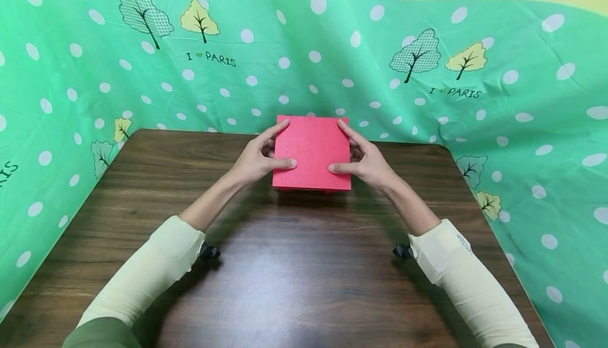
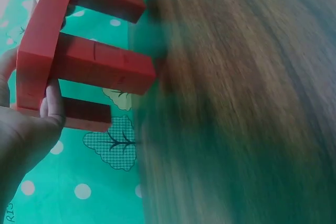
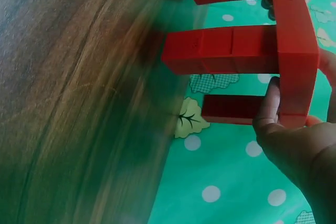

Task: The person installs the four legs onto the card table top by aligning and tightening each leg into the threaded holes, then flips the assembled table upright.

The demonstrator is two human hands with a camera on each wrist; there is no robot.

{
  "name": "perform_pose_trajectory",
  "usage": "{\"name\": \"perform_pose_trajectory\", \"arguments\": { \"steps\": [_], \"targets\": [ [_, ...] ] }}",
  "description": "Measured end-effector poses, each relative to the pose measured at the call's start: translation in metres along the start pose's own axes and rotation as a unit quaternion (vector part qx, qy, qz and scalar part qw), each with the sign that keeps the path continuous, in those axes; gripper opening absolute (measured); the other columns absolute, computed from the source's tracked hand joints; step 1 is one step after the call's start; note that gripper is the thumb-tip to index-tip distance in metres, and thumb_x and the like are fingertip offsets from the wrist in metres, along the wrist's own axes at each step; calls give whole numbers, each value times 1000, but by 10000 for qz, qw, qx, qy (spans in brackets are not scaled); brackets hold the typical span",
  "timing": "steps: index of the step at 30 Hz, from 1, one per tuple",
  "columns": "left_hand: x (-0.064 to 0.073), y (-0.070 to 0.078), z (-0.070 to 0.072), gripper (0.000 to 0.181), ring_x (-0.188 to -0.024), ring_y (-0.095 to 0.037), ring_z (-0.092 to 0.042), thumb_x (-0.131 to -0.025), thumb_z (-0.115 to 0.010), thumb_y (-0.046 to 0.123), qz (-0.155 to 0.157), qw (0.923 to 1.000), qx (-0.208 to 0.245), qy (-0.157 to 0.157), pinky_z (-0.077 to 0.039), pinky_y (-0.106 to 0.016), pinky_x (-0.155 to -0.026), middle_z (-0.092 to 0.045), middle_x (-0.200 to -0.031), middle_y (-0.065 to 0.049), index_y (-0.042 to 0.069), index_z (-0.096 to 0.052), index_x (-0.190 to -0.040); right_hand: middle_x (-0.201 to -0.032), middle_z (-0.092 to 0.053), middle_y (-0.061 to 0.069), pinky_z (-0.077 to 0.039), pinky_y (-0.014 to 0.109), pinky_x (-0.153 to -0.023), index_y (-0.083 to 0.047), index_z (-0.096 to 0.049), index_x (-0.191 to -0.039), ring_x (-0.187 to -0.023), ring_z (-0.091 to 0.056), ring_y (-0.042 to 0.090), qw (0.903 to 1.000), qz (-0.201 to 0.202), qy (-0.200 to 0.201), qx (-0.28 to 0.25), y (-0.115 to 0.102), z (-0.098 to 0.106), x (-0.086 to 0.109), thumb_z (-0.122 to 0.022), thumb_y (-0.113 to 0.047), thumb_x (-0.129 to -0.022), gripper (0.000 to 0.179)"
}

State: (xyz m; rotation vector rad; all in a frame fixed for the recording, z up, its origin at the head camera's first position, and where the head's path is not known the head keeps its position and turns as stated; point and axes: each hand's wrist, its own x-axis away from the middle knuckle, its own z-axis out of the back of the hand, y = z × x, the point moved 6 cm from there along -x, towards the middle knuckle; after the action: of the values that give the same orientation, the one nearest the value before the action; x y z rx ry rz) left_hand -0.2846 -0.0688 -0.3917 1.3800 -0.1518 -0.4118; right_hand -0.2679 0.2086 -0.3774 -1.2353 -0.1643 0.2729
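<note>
A small red toy table [image 1: 312,150] with a square flat top is near the back of the wooden desk. Thick legs [image 2: 105,62] point down from its top, with seam lines across them. My left hand [image 1: 253,160] grips the left side, its thumb on the top face and some fingers under the edge. On the right side my right hand [image 1: 373,166] holds it the same way, its thumb near the front right corner. In the right wrist view several legs [image 3: 226,51] end close to the desk surface; I cannot tell whether they touch it.
The dark wooden desk [image 1: 304,263] stretches out in front of the toy table. A green dotted cloth [image 1: 313,73] with printed trees hangs behind and along both sides. Black wrist devices [image 1: 209,252] sit by the pale sleeves.
</note>
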Motion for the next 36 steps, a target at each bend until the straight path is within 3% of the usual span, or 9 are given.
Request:
{"name": "perform_pose_trajectory", "arguments": {
  "steps": [5,14,21,26,32,36],
  "targets": [
    [-2,-1,-1,89,-105,-27,-68,-94,-92,16,539,9981,310,11,-66,-30,-77,-66,-118,-16,42,-52,-169,-158,-49,20,-67,23,-90,-43,-31,-178,-139,-51,31,9988,-456,-63,-185,5,-1,0,-86,-15,-96,102],
    [-4,-9,-3,87,-102,-25,-67,-95,-91,18,1218,9911,536,-62,-69,-32,-77,-63,-118,-14,41,-52,-169,-166,-42,21,-69,26,-89,-41,-32,-179,-146,-48,35,9929,-1003,-245,-598,10,-4,-1,-83,-14,-98,99],
    [-4,-13,-4,89,-108,-27,-67,-96,-89,13,1441,9863,788,-160,-71,-32,-78,-59,-128,-17,37,-49,-172,-168,-38,21,-71,30,-88,-37,-31,-180,-145,-48,34,9882,-1161,-350,-931,15,-8,-2,-80,-11,-100,97],
    [-5,-14,-4,89,-112,-29,-66,-97,-89,15,1497,9859,728,-192,-71,-33,-80,-58,-131,-18,37,-48,-173,-167,-38,21,-71,30,-88,-38,-31,-180,-145,-48,34,9880,-1182,-357,-930,15,-7,-2,-79,-12,-101,96],
    [-4,-12,-5,90,-114,-29,-65,-98,-88,18,1518,9862,593,-308,-71,-34,-84,-58,-134,-18,38,-44,-174,-167,-38,21,-71,30,-88,-38,-30,-180,-145,-47,35,9890,-1178,-396,-797,15,-6,-1,-80,-14,-101,96],
    [-2,-12,-4,89,-113,-29,-67,-102,-85,22,1466,9870,467,-455,-70,-38,-88,-59,-140,-21,40,-40,-176,-167,-41,21,-68,28,-91,-39,-29,-180,-146,-49,36,9926,-1058,-430,-417,16,-4,1,-80,-21,-102,95]
  ]
}}
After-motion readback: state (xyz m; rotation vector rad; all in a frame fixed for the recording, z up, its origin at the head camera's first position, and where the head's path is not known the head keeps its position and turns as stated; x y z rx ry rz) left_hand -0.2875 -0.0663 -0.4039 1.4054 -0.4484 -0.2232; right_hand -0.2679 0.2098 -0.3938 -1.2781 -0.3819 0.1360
